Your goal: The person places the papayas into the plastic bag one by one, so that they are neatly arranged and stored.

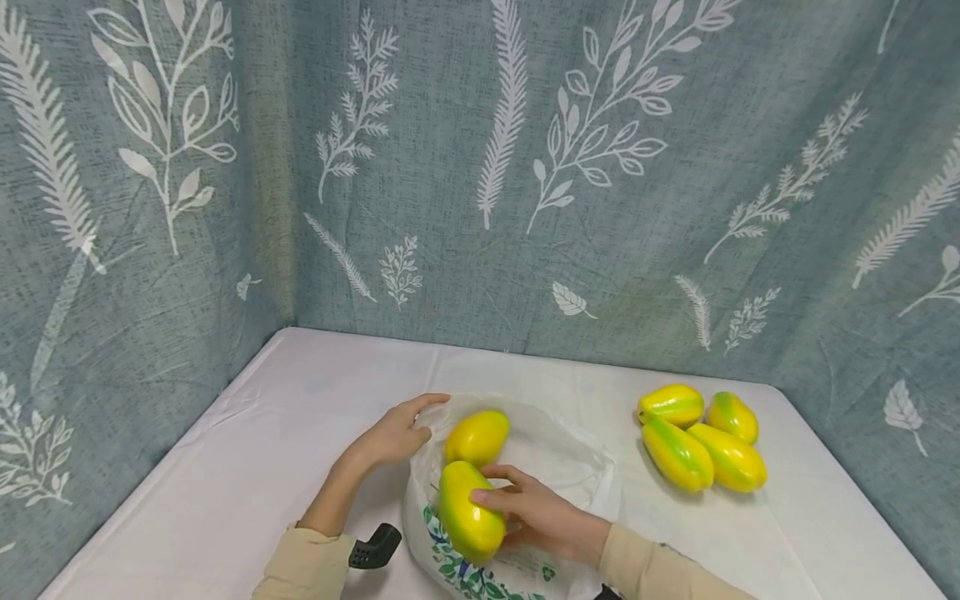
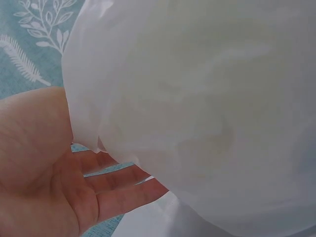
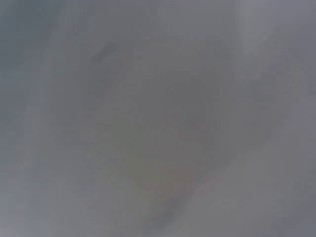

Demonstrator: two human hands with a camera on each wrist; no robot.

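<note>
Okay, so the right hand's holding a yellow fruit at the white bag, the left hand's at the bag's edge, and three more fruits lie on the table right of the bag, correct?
Not quite: the head view shows four fruits on the table, not three. The right hand does hold a yellow fruit at the white bag, with the left hand at its edge.

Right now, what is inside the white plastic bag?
Inside the bag, one yellow fruit shows. The right hand holds another yellow fruit in front of it; what lies deeper is covered.
</note>
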